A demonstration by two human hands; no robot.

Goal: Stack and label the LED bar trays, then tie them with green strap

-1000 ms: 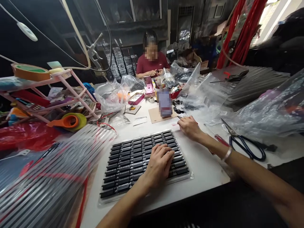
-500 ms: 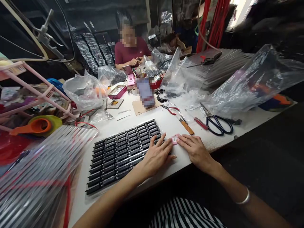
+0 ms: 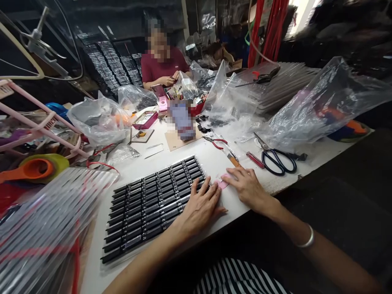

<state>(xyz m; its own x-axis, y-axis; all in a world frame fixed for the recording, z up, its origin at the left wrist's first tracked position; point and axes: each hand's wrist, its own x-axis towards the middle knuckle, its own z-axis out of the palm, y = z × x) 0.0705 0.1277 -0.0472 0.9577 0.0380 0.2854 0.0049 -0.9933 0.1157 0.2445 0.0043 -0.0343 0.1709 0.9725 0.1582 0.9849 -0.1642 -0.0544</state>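
My left hand (image 3: 202, 206) lies palm down with its fingers spread, over the right edge of a clear-wrapped sheet (image 3: 153, 200) of black comb-like pieces in tight rows. Its fingertips reach beside a small, flat pink piece (image 3: 223, 182) on the table. Fingers bent, my right hand (image 3: 249, 188) has its fingertips closed on the right end of that pink piece. What the pink piece is made of I cannot make out. Just beyond the right hand lies a tool with a flat wooden-coloured handle (image 3: 234, 160), partly hidden by the fingers.
Red-handled pliers (image 3: 218, 143), a red cutter (image 3: 255, 159) and dark-handled scissors (image 3: 277, 159) lie past my hands. A phone (image 3: 183, 120) stands mid-table. Plastic bags (image 3: 324, 106) crowd the back right, clear strips (image 3: 45, 216) the left. A co-worker (image 3: 165, 65) sits opposite.
The camera view has shifted slightly. My right fingers have bent and drawn together on the pink piece, which now looks creased. The left hand stays spread on the sheet's edge.
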